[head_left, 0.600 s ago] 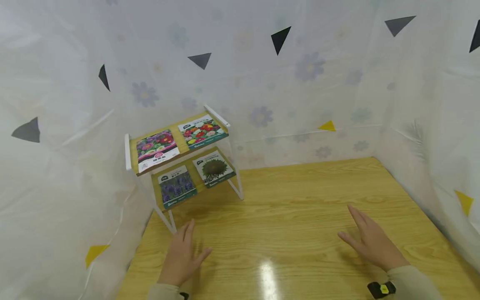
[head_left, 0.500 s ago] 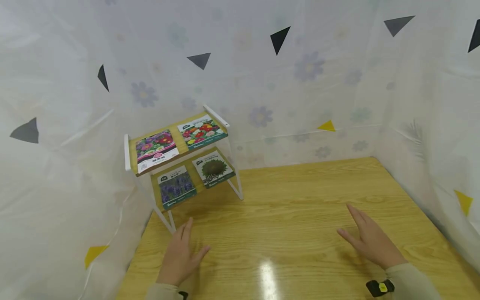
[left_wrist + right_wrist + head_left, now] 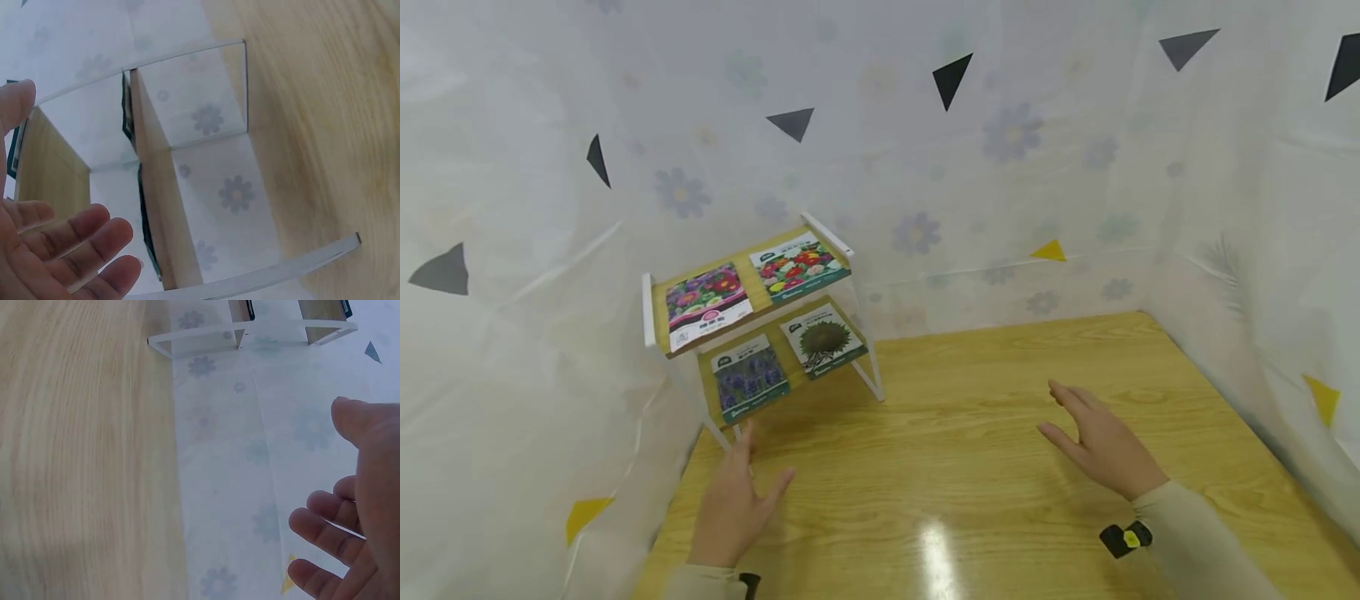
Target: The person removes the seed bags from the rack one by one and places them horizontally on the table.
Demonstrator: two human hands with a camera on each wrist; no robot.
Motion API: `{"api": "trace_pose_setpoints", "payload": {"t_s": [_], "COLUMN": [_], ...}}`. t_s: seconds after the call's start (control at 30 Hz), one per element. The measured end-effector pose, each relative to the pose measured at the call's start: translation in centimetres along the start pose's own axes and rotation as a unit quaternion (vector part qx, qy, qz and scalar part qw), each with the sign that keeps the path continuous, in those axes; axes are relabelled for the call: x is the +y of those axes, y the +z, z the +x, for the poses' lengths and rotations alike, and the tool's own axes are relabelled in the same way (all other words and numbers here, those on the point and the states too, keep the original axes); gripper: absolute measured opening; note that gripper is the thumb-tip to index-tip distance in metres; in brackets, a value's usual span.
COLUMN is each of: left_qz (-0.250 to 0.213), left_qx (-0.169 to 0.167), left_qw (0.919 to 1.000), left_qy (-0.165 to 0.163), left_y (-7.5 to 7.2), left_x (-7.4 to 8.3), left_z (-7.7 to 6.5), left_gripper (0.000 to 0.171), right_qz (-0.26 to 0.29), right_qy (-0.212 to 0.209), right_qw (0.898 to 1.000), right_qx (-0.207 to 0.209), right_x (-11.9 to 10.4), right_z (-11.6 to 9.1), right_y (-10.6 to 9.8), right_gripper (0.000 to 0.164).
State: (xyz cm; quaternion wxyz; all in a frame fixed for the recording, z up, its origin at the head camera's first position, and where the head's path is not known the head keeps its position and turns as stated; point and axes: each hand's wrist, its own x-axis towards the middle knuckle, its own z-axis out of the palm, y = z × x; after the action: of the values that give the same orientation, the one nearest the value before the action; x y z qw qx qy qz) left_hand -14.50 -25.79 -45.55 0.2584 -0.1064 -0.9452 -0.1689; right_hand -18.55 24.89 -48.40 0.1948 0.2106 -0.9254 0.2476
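A two-tier wooden shelf with white metal legs [image 3: 871, 371] stands at the table's left back. Its upper tier carries a pink-and-purple flower seed packet [image 3: 709, 307] and a red-and-white flower packet [image 3: 799, 265]. On the lower tier lie a lavender packet [image 3: 749, 377] and a packet with a spiky green-brown flower head [image 3: 823, 338]. My left hand [image 3: 730, 508], empty with thumb spread, is just in front of the shelf's near left leg. My right hand [image 3: 1103, 443] hovers over the table's right half, fingers extended, holding nothing. In the left wrist view, the shelf's board edge [image 3: 156, 181] appears beyond my fingers.
The wood-grain table [image 3: 970, 417] reaches back to a pale flower-printed sheet [image 3: 880, 167], which also hangs at both sides. Dark triangles [image 3: 952, 81] and yellow ones [image 3: 1049, 250] mark the sheet. Each wrist wears a black band [image 3: 1126, 540].
My right hand has moved left and farther forward over the table. My left hand has shifted slightly left and forward toward the shelf leg. The packets stay in place.
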Motion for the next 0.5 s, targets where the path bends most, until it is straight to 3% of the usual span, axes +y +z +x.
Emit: {"api": "trace_pose_setpoints", "payload": {"t_s": [0.23, 0.5], "left_qz": [-0.006, -0.016], "left_qx": [0.042, 0.109], "left_qw": [0.9990, 0.9939], "left_qy": [-0.015, -0.012], "left_y": [-1.8, -4.9], "left_x": [-0.3, -0.3], "left_z": [1.3, 3.2], "left_gripper": [0.081, 0.064], "right_qz": [0.032, 0.120], "right_qy": [-0.045, -0.037], "right_qw": [0.998, 0.992], "right_qx": [0.008, -0.014], "right_x": [-2.3, -4.8], "right_z": [3.0, 6.8], "right_y": [-0.2, -1.7], "right_gripper": [0.064, 0.053]}}
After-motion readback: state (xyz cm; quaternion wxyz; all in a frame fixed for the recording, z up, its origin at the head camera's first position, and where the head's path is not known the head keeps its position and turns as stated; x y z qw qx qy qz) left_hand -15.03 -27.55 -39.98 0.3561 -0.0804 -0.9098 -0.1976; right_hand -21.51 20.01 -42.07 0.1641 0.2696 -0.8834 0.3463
